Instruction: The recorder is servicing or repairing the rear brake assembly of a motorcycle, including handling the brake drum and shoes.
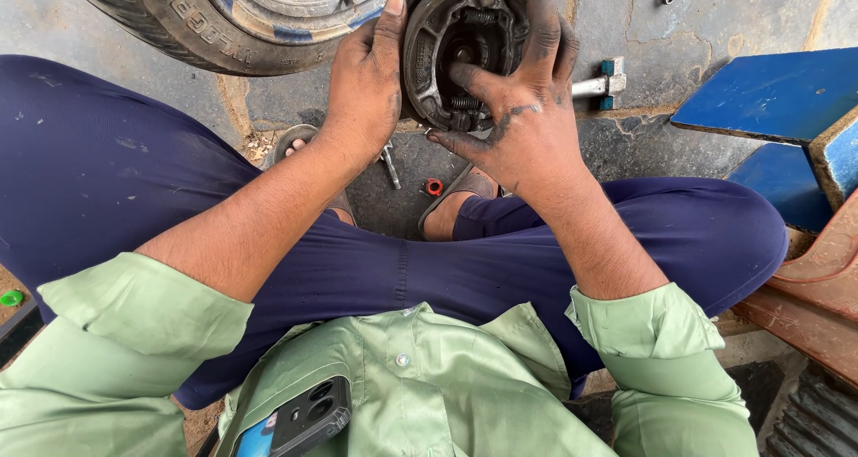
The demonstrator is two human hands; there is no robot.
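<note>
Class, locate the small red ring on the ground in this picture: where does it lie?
In the head view the small red ring lies on the concrete ground just below the brake assembly, between the person's two sandalled feet and under the right hand.

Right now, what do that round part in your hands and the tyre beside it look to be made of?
The round brake assembly looks like dull grey metal, grimy, with coiled springs showing. The tyre looks like black rubber, matte with moulded raised lettering. Both hands, left hand and right hand, grip the brake assembly.
</note>
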